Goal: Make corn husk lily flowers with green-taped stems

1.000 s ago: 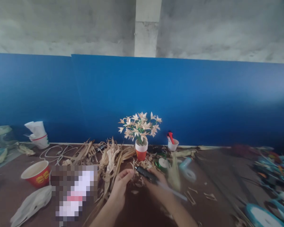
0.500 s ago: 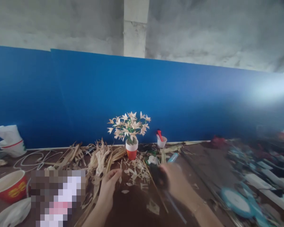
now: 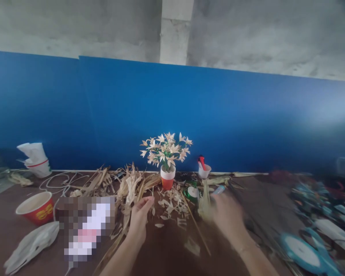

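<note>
My left hand [image 3: 142,214] is closed in a pinch around a thin pale strip of dried husk [image 3: 153,207], left of the scattered petal-shaped husk pieces [image 3: 172,205]. My right hand [image 3: 228,212] is smeared by motion, beside a pale greenish husk leaf [image 3: 205,203]; whether its fingers grip anything does not show. Behind both hands stands a red-and-white pot [image 3: 168,179] of cream star-shaped flowers [image 3: 168,149]. A spool of green tape [image 3: 192,193] lies between the pot and my right hand.
Heaps of dried husk [image 3: 129,186] lie left of the pot. A red paper bowl [image 3: 36,209] and a cup of napkins [image 3: 37,161] stand at the left. Right are a white cup [image 3: 204,172] with a red-handled tool and a blue ribbon roll [image 3: 303,251]. A blue partition [image 3: 126,107] closes the back.
The view has swung slightly left. The dark, blurred object at my right hand is no longer there, and that hand is now beside the greenish husk. My left hand keeps its pinch.
</note>
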`<state>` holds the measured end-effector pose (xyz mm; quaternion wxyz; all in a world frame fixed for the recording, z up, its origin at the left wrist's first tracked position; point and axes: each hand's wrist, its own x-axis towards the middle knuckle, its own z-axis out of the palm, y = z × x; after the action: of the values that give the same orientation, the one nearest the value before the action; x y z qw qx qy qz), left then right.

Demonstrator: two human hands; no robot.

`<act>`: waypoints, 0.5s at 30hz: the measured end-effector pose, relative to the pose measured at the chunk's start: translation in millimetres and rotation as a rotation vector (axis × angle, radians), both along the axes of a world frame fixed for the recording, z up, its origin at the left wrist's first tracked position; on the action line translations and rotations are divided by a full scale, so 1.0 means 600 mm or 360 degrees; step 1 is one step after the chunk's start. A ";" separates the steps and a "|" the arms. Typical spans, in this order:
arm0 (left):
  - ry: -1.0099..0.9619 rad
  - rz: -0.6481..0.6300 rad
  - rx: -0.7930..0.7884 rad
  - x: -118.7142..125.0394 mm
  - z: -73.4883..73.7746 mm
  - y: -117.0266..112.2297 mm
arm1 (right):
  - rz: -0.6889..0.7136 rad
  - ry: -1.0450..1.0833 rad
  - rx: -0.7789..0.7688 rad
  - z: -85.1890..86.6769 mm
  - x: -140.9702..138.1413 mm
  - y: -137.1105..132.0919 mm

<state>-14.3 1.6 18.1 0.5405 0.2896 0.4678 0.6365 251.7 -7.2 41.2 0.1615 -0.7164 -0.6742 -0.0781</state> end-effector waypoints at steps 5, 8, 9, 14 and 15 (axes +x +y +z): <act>-0.0073 -0.0021 -0.0059 0.000 0.001 0.000 | 0.1033 0.0471 -0.0403 -0.012 -0.161 0.010; -0.0090 0.0000 -0.0067 -0.001 0.000 0.001 | 0.0979 0.0346 -0.0478 -0.034 -0.213 0.013; -0.0087 0.0015 -0.0064 -0.001 0.000 0.002 | 0.0932 0.0325 -0.0491 -0.039 -0.222 0.015; -0.0069 0.0035 -0.0104 0.000 0.003 -0.001 | 0.0812 0.0378 -0.0520 -0.053 -0.235 0.014; -0.0073 0.0029 -0.0106 0.000 0.003 -0.002 | 0.0805 0.0372 -0.0511 -0.055 -0.236 0.013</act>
<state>-14.1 0.6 20.0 0.5547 0.2526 0.4788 0.6319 110.3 0.6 8.1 0.1370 -0.5467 -0.8115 0.1545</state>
